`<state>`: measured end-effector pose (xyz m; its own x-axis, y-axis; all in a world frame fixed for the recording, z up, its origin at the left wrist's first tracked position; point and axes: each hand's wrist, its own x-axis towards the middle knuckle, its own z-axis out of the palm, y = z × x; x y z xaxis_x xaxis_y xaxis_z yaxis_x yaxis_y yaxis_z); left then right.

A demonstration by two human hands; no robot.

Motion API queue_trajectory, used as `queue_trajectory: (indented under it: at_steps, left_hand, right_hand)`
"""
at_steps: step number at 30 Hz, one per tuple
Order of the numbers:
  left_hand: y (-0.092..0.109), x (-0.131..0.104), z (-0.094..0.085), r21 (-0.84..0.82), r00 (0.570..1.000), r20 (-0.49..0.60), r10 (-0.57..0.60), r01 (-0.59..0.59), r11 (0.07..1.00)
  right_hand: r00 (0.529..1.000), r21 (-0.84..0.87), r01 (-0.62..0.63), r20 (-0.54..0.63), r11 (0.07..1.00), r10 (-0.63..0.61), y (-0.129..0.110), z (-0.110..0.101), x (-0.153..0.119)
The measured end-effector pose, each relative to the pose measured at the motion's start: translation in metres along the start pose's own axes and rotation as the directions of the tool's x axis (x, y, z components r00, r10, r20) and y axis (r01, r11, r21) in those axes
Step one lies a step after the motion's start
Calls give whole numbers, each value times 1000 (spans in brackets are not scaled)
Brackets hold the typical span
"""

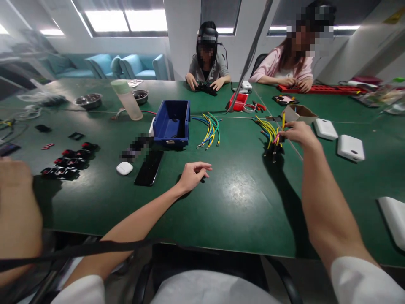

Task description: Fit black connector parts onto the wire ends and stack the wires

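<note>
My right hand (298,132) is at the right-hand bundle of wires (268,131), with its fingers pinched on a yellow wire (283,120) that sticks up above them. The bundle mixes yellow, green, blue and red wires with dark ends pointing toward me. Over the middle of the table, my left hand (193,176) rests with loosely bent fingers and nothing visible in it. A second, smaller group of yellow, green and blue wires (211,130) lies beyond it, just right of a blue plastic bin (171,124).
Left of the bin are a black phone (149,168), a white earbud case (124,168) and a frosted bottle (127,101). White boxes (350,147) and a cardboard box (299,114) stand on the right. Two people sit opposite; another person's arm (19,207) enters at left.
</note>
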<state>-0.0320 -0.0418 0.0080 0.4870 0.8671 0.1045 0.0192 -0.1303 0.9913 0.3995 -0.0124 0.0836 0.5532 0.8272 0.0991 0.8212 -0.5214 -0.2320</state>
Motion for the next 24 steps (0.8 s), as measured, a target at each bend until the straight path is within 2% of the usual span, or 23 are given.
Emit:
queue_trajectory:
  at_steps: [4, 7, 9, 12, 15, 17, 18, 20, 24]
  left_hand:
    - [0, 5, -6, 58, 996, -86, 33, -28, 998]
    - [2, 10, -14, 99, 977, -206, 61, -41, 994]
    - [3, 15, -21, 129, 944, -319, 82, -43, 991]
    - [5, 23, -32, 200, 871, -472, 138, -46, 979]
    - [10, 35, -48, 290, 802, -561, 204, -39, 956]
    - [15, 47, -63, 353, 774, -593, 223, 1, 936]
    - [19, 54, -72, 399, 772, -593, 230, 33, 916]
    - [26, 70, -90, 516, 812, -530, 245, 79, 853]
    - [32, 109, -120, 739, 939, -321, 120, 170, 652]
  right_hand:
    - [988, 11, -73, 134, 997, 71, 3, 8, 6]
    - [988, -50, -64, 140, 997, 70, 10, 15, 11]
    - [990, -70, -37, 137, 997, 47, 14, 19, 14]
    - [984, -34, -53, 166, 998, 58, 19, 23, 18]
    - [977, 16, -93, 194, 996, 88, 20, 24, 18]
    - [983, 14, -81, 169, 997, 78, 20, 24, 17]
    - [986, 9, -69, 155, 998, 66, 20, 24, 17]
    - [986, 13, -72, 151, 997, 69, 19, 25, 16]
    - [973, 65, -115, 209, 991, 99, 21, 28, 18]
